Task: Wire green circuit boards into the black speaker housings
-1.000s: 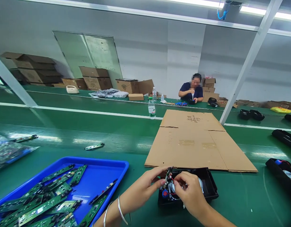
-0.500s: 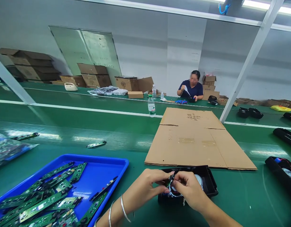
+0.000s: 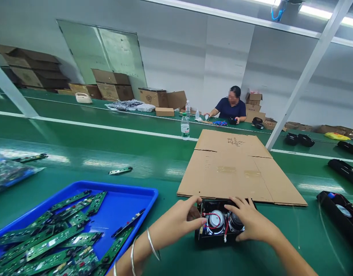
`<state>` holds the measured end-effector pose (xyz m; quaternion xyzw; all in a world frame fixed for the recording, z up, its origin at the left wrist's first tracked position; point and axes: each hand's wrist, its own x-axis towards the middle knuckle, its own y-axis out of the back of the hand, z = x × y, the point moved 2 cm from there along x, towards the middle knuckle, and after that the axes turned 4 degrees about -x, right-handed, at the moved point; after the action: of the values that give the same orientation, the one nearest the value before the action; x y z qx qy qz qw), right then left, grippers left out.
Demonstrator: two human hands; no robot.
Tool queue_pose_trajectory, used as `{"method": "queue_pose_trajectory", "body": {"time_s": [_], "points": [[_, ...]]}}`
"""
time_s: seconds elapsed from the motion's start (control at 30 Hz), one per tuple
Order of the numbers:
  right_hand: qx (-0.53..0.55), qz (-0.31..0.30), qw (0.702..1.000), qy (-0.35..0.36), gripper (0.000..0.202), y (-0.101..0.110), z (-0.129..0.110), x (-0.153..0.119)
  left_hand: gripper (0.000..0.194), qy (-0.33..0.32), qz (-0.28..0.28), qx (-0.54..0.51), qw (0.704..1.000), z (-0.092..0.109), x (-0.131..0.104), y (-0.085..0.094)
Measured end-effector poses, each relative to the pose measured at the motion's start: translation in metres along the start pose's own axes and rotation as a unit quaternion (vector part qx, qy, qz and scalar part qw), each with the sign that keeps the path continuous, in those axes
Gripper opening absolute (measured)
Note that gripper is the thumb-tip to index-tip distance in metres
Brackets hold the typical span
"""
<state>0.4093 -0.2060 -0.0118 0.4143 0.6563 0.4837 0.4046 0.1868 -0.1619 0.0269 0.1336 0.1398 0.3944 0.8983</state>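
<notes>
A black speaker housing (image 3: pixel 212 238) sits on the green bench in front of me, its open side up. Inside it are two round silver speakers; the left speaker (image 3: pixel 216 220) shows plainly, with thin red and black wires and a small white plug (image 3: pixel 225 238) hanging at the front. My left hand (image 3: pixel 182 218) grips the housing's left end between thumb and fingers, by a narrow circuit board edge. Across the right end lies my right hand (image 3: pixel 251 220), fingers toward the far rim and thumb at the near side, partly covering the other speaker.
At left, a blue tray (image 3: pixel 116 188) bears several green circuit boards (image 3: pixel 53 241). Flattened cardboard (image 3: pixel 228 172) lies just beyond the housing. Another black housing (image 3: pixel 337 214) stands at right, and a water bottle (image 3: pixel 185 126) ahead. A co-worker (image 3: pixel 229 107) sits at the far bench.
My hands have moved apart from a close pinch over the wires to the housing's two ends. Both speakers are more exposed. The co-worker's arm has lowered to the bench.
</notes>
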Motion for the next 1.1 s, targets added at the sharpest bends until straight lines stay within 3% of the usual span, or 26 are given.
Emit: {"method": "queue_pose_trajectory", "body": {"time_s": [0.13,0.2,0.3,0.47,0.73,0.83,0.93,1.1], "points": [[-0.007,0.069,0.995,-0.071,0.082,-0.02,-0.005,-0.01,0.027,0.073,-0.13,-0.096,0.984,-0.004,-0.001,-0.015],[-0.008,0.097,0.987,-0.131,0.078,-0.026,-0.011,-0.014,0.027,0.069,-0.152,-0.125,0.978,-0.008,0.003,-0.024],[-0.028,0.119,0.977,-0.173,0.071,-0.029,-0.022,-0.017,0.026,0.046,-0.097,-0.127,0.986,-0.013,0.011,-0.032],[-0.025,0.132,0.989,-0.066,0.045,-0.025,-0.045,-0.011,0.021,0.029,0.003,-0.125,0.992,-0.016,0.017,-0.027],[0.038,0.115,0.989,-0.09,0.027,-0.009,-0.048,-0.009,0.019,0.022,0.022,-0.161,0.987,-0.014,0.018,-0.025],[0.067,0.105,0.991,-0.048,0.013,-0.002,-0.045,-0.01,0.019,0.021,0.025,-0.162,0.986,-0.015,0.019,-0.027],[0.153,0.103,0.983,-0.015,0.015,-0.001,-0.042,-0.011,0.018,0.026,0.029,-0.162,0.986,-0.017,0.021,-0.031],[0.219,0.149,0.962,-0.057,0.015,-0.009,-0.041,-0.007,0.019,0.053,0.04,-0.155,0.986,-0.019,0.021,-0.043]]}}
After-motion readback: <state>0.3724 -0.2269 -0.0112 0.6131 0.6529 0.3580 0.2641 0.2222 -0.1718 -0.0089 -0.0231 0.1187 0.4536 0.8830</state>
